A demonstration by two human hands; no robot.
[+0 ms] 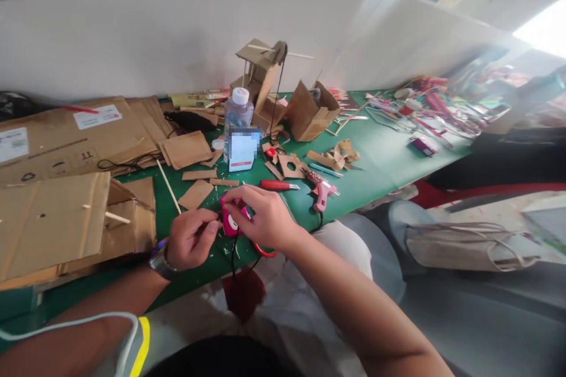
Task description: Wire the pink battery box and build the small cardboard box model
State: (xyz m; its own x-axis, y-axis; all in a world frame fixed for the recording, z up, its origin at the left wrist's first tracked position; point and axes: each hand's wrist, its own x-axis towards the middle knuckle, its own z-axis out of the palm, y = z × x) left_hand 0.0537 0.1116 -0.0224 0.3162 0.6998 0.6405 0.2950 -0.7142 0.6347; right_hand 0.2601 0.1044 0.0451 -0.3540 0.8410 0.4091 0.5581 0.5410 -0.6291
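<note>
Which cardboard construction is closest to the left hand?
The big construction at far left, a pale stick poking out; the roofed tower and open-topped box stand farther back.

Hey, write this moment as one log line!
left hand: beside pink object | right hand: over it | grips: unclear | nearby: glue gun, red-handled knife

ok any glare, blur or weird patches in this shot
Head view, upper right: glare hazes the far clutter; head view, right edge: smeared and stretched; head view, middle: pixelated blocks cover part of the phone, while the left hand, right hand and glue gun look fairly clear.
</note>
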